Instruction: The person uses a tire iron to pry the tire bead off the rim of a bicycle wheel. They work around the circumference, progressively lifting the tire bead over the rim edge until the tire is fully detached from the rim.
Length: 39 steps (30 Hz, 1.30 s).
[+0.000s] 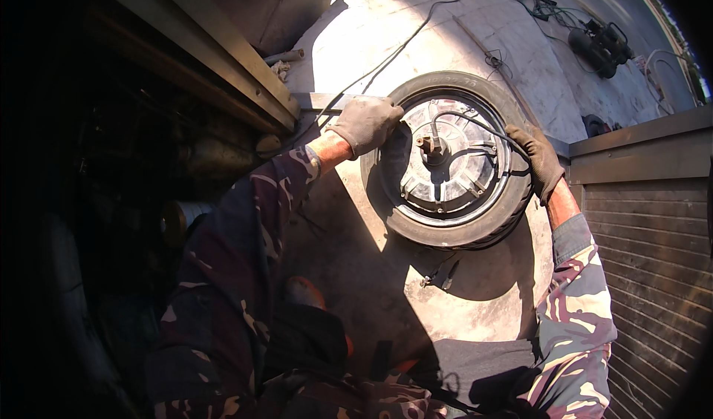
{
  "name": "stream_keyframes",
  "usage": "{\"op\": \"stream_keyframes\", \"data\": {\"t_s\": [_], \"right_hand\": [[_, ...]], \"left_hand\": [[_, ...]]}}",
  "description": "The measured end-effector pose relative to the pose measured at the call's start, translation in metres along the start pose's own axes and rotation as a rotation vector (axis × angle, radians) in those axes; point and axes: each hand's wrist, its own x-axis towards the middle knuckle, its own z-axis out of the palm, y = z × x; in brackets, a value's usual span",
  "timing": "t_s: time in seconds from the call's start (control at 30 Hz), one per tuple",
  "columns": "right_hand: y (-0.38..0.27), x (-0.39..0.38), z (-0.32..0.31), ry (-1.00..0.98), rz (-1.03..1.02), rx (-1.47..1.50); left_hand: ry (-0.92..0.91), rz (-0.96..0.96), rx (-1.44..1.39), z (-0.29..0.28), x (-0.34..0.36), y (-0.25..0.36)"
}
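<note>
A hub-motor wheel (pixel 484 231) with a black tyre is in front of me, its silver motor cover (pixel 464 178) and stub axle (pixel 431 146) facing me. From the axle a dark cable (pixel 475 120) curves over the cover to the right side of the tyre. My left hand (pixel 368 126), in a grey-brown work glove, is closed on the wheel's upper left edge; its fingertips are partly hidden. On the opposite side, my gloved right hand (pixel 538 159) wraps round the tyre, its fingers near the cable's end.
A metal door frame (pixel 215 48) stands at left, a ribbed metal panel (pixel 646 226) at right. Small dark clips (pixel 443 276) lie below the wheel. A thin cable (pixel 405 44) crosses the sunlit ground. A black compressor-like machine (pixel 601 46) sits at far right.
</note>
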Motion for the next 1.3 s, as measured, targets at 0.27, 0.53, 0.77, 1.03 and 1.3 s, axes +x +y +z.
{"op": "stream_keyframes", "data": {"t_s": [0.27,0.53,0.77,1.03,1.3], "right_hand": [[0.005,0.005,-0.001,0.015,-0.011,0.009],[0.000,0.001,0.002,-0.005,-0.025,0.001],[-0.002,0.003,0.004,0.044,-0.001,-0.030],[-0.007,0.001,0.007,0.048,-0.011,-0.033],[-0.006,-0.001,0.008,0.068,-0.040,-0.064]], "left_hand": [[0.039,-0.099,-0.117,0.006,-0.006,0.001],[0.035,-0.126,-0.133,0.008,-0.006,-0.001],[0.063,-0.316,-0.237,0.014,-0.011,0.008],[0.038,-0.558,-0.238,0.012,-0.007,0.029],[0.001,-0.888,-0.532,0.019,-0.001,0.043]]}}
